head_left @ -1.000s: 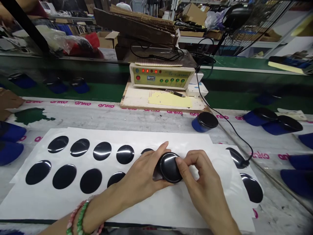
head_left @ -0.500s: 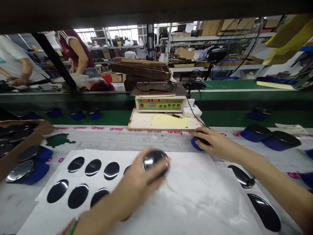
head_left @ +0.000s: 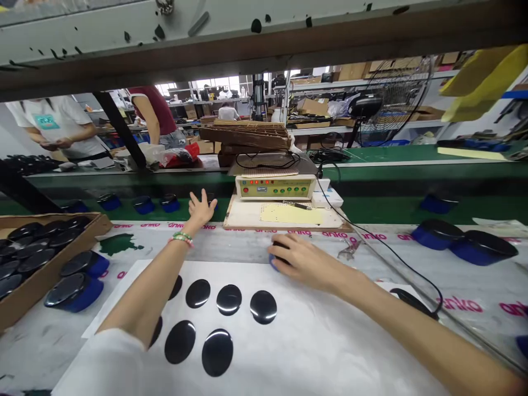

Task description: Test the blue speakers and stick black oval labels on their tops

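Observation:
My left hand (head_left: 201, 209) reaches out over the edge of the green belt, open with fingers spread. Just behind its fingertips stands a black-topped blue round part (head_left: 212, 200), mostly covered by the hand; I cannot tell whether they touch. My right hand (head_left: 297, 257) is closed around another blue part with a black top (head_left: 272, 260), low over the table at the far edge of a white sheet (head_left: 325, 324). The fingers hide most of this part. Glossy black oval discs (head_left: 229, 300) lie in two rows on the sheet, some behind my left forearm.
A cardboard box (head_left: 97, 224) of black-topped parts stands at left. Blue parts (head_left: 143, 205) line the green belt (head_left: 379, 192). A control unit (head_left: 275, 188) sits on a board ahead, its cable (head_left: 388, 242) crossing to the right. Two people work beyond; a shelf edge (head_left: 231, 52) hangs overhead.
My left hand has let go of the shiny black-topped object and moved forward to the belt, where another part now stands. My right hand has moved left with its blue part. The view shifted.

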The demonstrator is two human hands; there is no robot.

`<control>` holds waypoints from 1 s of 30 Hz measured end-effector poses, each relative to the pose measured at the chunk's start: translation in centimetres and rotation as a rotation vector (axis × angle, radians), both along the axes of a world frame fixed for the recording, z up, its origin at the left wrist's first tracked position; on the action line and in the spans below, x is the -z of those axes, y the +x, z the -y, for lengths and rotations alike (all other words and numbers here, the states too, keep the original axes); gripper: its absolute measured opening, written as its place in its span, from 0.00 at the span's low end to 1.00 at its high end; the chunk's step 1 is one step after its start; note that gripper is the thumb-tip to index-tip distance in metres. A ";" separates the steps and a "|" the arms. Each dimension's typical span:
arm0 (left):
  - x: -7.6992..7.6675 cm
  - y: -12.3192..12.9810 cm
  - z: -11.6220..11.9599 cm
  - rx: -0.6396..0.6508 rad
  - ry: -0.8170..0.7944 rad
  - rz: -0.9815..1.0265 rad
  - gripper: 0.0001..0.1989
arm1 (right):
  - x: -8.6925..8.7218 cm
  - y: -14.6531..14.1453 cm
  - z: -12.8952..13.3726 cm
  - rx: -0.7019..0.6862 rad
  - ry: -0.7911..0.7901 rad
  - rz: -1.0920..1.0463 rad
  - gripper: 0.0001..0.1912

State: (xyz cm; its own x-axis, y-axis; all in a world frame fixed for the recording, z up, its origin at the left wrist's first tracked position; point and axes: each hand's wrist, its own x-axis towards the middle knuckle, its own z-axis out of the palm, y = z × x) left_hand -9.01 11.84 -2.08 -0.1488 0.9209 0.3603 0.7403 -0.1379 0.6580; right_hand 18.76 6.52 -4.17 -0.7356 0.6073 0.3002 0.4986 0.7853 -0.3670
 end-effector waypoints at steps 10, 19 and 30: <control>2.7 6.5 15.0 0.279 -0.200 0.341 0.32 | -1.2 -3.4 4.0 0.053 -0.360 -0.376 0.14; 8.1 5.8 14.5 0.014 -0.144 0.472 0.31 | 2.5 -4.3 4.5 -0.171 -0.345 0.062 0.17; 8.1 6.1 14.5 -0.001 -0.130 0.322 0.29 | 0.8 -2.6 6.4 -0.282 -0.089 0.148 0.17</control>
State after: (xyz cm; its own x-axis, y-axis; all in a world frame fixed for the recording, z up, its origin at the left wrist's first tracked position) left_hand -2.86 -2.66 -10.17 -0.2371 0.9556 0.1747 0.4922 -0.0369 0.8697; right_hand 16.21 0.11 -4.96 -0.9102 0.3924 0.1327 0.3190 0.8683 -0.3798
